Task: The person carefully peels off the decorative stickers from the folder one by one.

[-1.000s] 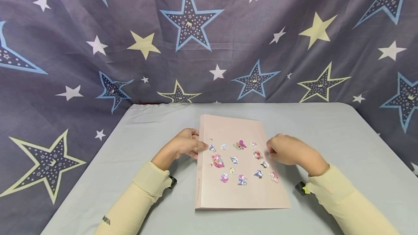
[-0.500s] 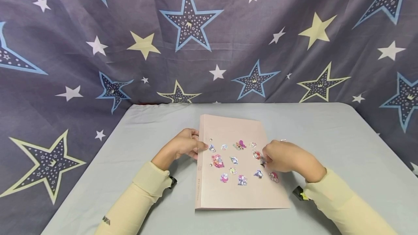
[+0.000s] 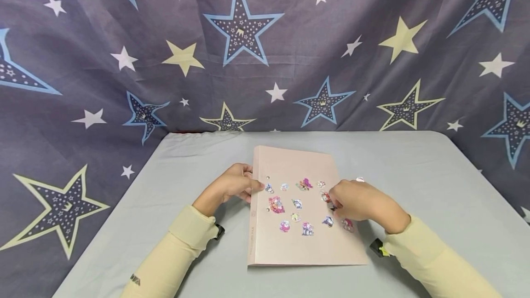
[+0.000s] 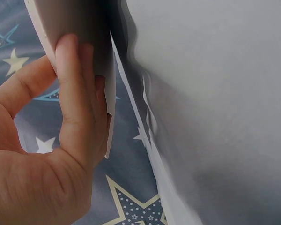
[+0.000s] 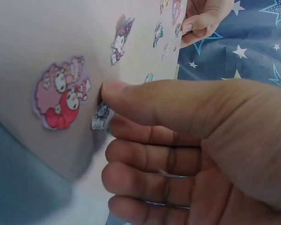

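A pale pink file folder (image 3: 308, 162) lies on the table with cartoon stickers across its cover. My left hand (image 3: 233, 182) grips its spine, thumb on the cover and fingers against the spine side; the left wrist view shows those fingers (image 4: 75, 89) against the folder. Over the folder's right side, my right hand (image 3: 359, 199) is curled with thumb and index finger at a small sticker (image 5: 102, 116), partly covering it. Beside that lie a large pink-and-red sticker (image 5: 61, 93) and a purple-hatted character sticker (image 5: 121, 41).
The table wears a light grey cloth (image 3: 422, 169). Just beyond my right hand is a small whitish piece (image 3: 360, 179), too small to make out. A dark curtain (image 3: 285, 36) with stars hangs behind the table.
My right hand has moved left and slightly nearer, from the folder's right edge onto its cover, now partly hiding the small sticker. My left hand stays at the spine.
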`<act>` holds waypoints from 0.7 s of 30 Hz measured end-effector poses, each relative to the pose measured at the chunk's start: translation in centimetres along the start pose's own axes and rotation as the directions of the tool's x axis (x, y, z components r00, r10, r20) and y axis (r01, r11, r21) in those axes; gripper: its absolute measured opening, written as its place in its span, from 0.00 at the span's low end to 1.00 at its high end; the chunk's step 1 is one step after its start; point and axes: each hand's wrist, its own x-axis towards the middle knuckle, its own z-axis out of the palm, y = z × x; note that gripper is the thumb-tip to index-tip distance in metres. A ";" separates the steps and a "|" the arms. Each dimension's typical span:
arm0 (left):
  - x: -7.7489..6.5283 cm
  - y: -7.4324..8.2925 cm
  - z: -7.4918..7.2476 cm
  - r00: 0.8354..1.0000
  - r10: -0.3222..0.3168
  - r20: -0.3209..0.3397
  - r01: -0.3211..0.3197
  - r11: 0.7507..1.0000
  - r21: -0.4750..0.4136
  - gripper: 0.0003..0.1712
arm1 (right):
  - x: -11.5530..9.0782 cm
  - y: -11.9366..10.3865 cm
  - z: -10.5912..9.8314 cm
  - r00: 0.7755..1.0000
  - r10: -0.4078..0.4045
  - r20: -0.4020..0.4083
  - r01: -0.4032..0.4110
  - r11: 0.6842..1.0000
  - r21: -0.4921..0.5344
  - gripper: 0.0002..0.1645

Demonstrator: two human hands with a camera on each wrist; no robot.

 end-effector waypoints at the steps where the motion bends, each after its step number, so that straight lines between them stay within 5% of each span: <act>1: 0.0 0.0 0.0 1.000 0.000 -0.001 0.000 1.000 0.001 0.26 | 0.0 0.0 0.0 1.000 -0.002 -0.002 0.002 1.000 0.004 0.18; 21: 0.2 -0.2 -0.1 1.000 -0.001 -0.001 0.001 1.000 -0.001 0.25 | -0.2 -0.2 0.3 0.996 -0.082 -0.044 0.083 0.996 0.019 0.25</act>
